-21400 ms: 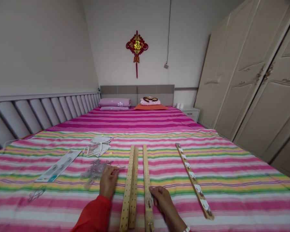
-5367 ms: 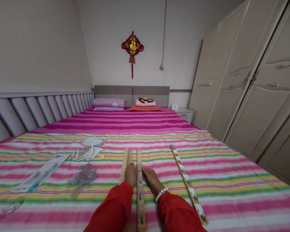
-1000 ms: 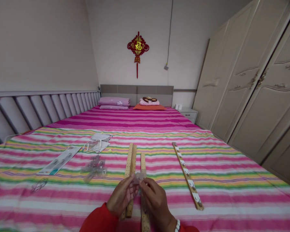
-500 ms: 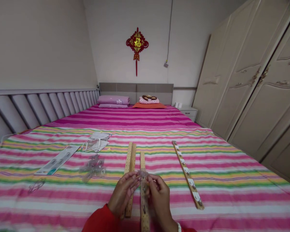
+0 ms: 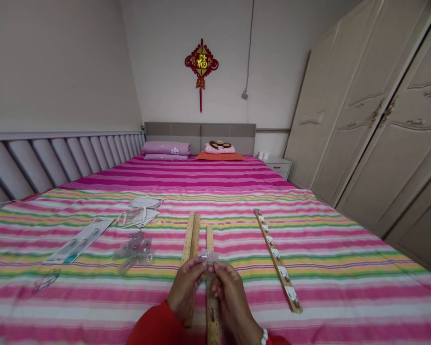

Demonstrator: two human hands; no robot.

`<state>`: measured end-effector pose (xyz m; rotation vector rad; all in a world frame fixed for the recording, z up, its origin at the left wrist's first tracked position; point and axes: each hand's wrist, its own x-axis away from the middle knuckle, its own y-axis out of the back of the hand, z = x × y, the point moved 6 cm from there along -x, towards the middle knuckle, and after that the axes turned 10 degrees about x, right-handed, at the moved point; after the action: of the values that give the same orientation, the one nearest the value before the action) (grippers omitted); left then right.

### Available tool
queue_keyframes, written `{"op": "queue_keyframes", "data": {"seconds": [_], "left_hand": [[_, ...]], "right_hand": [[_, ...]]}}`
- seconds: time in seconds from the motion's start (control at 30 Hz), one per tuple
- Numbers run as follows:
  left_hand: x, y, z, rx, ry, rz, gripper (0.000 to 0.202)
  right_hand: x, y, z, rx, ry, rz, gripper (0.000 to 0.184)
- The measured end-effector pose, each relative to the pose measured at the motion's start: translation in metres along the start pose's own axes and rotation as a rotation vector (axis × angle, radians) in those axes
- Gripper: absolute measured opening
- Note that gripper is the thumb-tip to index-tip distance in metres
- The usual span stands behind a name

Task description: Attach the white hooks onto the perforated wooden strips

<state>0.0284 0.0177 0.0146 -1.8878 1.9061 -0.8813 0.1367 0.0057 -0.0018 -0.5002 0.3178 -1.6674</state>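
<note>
Between the fingertips of my left hand (image 5: 187,288) and my right hand (image 5: 232,293) is a small clear plastic square (image 5: 209,256) with a raised middle, like an adhesive hook. Both hands pinch its lower edge. Beneath them lies a narrow wooden strip with holes (image 5: 209,235), partly hidden, with a small dark metal piece (image 5: 211,314) on its near part. Two more wooden strips (image 5: 188,237) lie side by side, just left of it and partly behind my left hand. Over to the right, a wooden strip with several white hooks (image 5: 276,254) rests on the bedspread.
Left on the striped bedspread (image 5: 158,306) are a pile of clear plastic pieces (image 5: 138,249), a long package card (image 5: 79,241), white flat items (image 5: 141,213) and a thin tangled loop (image 5: 46,280). Pillows (image 5: 167,148) lie by the headboard; a wardrobe (image 5: 366,120) stands right.
The clear plastic piece has come up flatter and more visible above my fingertips. My right hand has shifted slightly left and down. The whole view has drifted a little.
</note>
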Motion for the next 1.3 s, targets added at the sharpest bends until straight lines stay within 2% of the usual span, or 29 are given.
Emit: {"op": "queue_keyframes", "data": {"seconds": [0.17, 0.27, 0.37, 0.57, 0.77, 0.83, 0.93, 1.03, 1.13, 1.3], "left_hand": [[-0.010, 0.008, -0.004, -0.106, -0.050, -0.014, 0.028], [-0.019, 0.002, -0.013, -0.218, -0.084, 0.051, 0.028], [-0.029, -0.008, -0.019, -0.273, -0.064, 0.116, 0.029], [-0.057, -0.003, -0.032, -0.264, -0.081, -0.082, 0.034], [-0.076, -0.002, -0.032, -0.248, -0.140, -0.082, 0.047], [-0.078, -0.001, -0.030, -0.249, -0.126, -0.062, 0.048], [-0.080, 0.004, -0.030, -0.294, -0.089, -0.030, 0.037], [-0.084, 0.006, -0.042, -0.419, -0.166, 0.004, 0.029], [-0.088, -0.002, -0.053, -0.587, -0.267, 0.116, 0.029], [-0.094, -0.012, -0.048, -0.767, -0.210, 0.243, 0.023]], "right_hand": [[-0.014, 0.010, 0.008, 0.149, 0.043, -0.038, 0.035], [-0.026, 0.014, 0.018, 0.218, 0.104, -0.028, 0.034], [-0.038, 0.012, 0.024, 0.250, 0.101, 0.009, 0.033], [-0.063, 0.003, 0.031, 0.297, 0.084, 0.037, 0.028], [-0.087, 0.002, 0.025, 0.277, 0.056, 0.008, 0.025], [-0.094, 0.003, 0.025, 0.271, 0.058, 0.022, 0.023], [-0.102, 0.004, 0.030, 0.333, 0.100, 0.072, 0.019], [-0.108, 0.003, 0.041, 0.476, 0.184, 0.149, 0.012], [-0.112, -0.003, 0.046, 0.599, 0.234, 0.266, 0.008], [-0.117, -0.010, 0.046, 0.642, 0.249, 0.357, 0.012]]}}
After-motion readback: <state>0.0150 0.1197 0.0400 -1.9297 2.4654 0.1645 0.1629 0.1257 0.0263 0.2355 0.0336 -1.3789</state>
